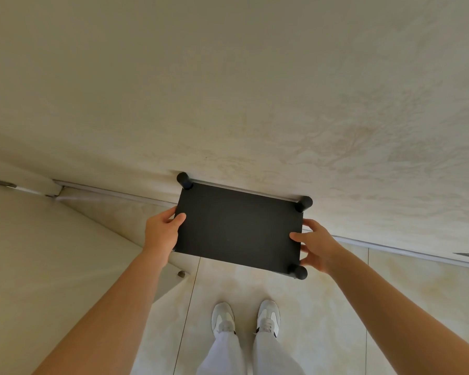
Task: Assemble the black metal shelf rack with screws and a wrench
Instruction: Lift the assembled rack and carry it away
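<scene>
Two forearms (114, 307) are reaching in from the near edge. The left hand (161, 234) and right hand (316, 244) are each gripping a short end of the rack (238, 228), thumbs lying on top and fingers curling under. The rack is sitting between the hands, its long axis running left to right and its far edge lying just beside the wall (255, 104). Neither hand is nearer, so any shift is likely needing both together
</scene>
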The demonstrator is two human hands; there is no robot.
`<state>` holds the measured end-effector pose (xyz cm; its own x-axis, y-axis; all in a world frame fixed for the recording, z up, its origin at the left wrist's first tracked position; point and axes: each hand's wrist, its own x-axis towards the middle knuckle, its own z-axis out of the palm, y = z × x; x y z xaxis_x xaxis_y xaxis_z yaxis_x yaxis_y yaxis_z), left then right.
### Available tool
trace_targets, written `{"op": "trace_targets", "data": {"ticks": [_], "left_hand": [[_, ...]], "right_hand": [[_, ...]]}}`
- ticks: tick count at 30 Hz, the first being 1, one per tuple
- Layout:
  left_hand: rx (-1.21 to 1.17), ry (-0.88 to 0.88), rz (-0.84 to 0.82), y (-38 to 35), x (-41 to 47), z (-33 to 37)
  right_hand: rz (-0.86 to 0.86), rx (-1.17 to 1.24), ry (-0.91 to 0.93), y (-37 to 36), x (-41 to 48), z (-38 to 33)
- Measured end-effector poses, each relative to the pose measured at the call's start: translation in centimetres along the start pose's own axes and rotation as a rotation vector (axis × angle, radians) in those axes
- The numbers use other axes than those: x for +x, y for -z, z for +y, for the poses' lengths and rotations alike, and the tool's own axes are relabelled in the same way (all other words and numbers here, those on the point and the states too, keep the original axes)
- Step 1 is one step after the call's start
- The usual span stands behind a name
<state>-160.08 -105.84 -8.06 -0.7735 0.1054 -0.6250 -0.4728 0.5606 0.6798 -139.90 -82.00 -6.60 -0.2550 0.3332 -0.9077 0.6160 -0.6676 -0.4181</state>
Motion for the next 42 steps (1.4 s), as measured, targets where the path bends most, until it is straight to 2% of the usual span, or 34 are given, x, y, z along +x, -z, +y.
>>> {"op": "trace_targets", "data": {"ticks": [11,17,20,26,29,33,42], "left_hand": [[-0.036,0.057,0.034,-0.1,-0.3,0.1],[0.063,0.045,0.026,0.1,0.1,0.1],[0.148,0.038,0.035,0.1,0.4,0.5],[0.310,0.022,-0.060,0.8,0.8,1.0],[0.261,-0.015,-0.073,0.5,0.0,0.1],[0.055,0.016,-0.033,0.1,-1.4,-1.2],[0.016,0.091,-0.008,0.3,-0.6,-0.5]], "right_hand": [[0.050,0.066,-0.029,-0.5,0.2,-0.2],[0.040,0.026,0.004,-0.2,0.0,0.3],[0.046,-0.053,0.030,-0.1,0.0,0.6],[0.148,-0.391,0.146,-1.7,-0.5,0.8],[0.157,-0.362,0.187,-1.7,-0.5,0.7],[0.113,-0.340,0.182,-0.8,-0.5,0.5],[0.087,-0.195,0.150,-0.7,-0.5,1.5]]}}
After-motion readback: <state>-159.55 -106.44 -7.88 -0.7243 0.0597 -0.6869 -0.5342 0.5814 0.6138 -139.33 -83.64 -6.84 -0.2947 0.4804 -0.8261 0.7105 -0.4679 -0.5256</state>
